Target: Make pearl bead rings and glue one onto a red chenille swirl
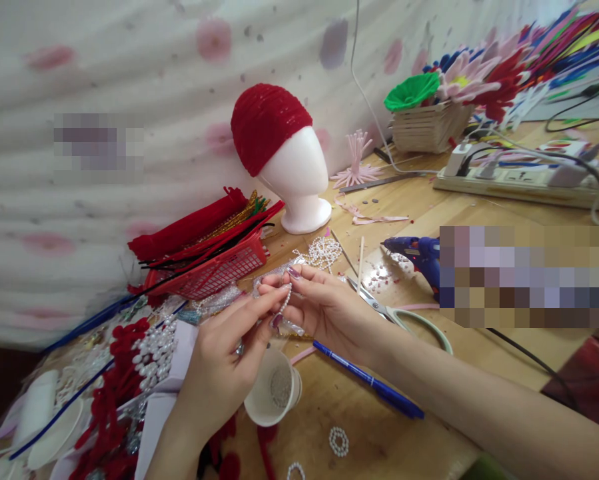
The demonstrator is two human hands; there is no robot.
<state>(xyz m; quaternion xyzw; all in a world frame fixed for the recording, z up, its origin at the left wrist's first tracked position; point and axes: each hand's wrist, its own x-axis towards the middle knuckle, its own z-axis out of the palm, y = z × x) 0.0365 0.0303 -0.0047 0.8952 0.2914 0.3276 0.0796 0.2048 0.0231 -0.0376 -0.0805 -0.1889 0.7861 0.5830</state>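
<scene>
Both my hands meet over the middle of the table, pinching a short string of small white pearl beads (286, 301). My left hand (229, 343) grips it between thumb and fingers from the left. From the right, my right hand (324, 303) has its fingers closed on the same strand. Just below them stands a white paper cup (272, 393) with small beads inside. A ring of pearls (338, 441) lies on the wood in front, and part of a second pearl ring (296, 471) shows at the bottom edge. Beyond my fingers is a heap of pearl strands (322, 252).
A white foam head (299, 173) wears a red cap (269, 127). Left of it is a red basket (214, 273) of pipe cleaners. Scissors (394, 317), a blue pen (369, 380) and a blue glue gun (414, 250) lie right. A power strip (524, 183) sits behind.
</scene>
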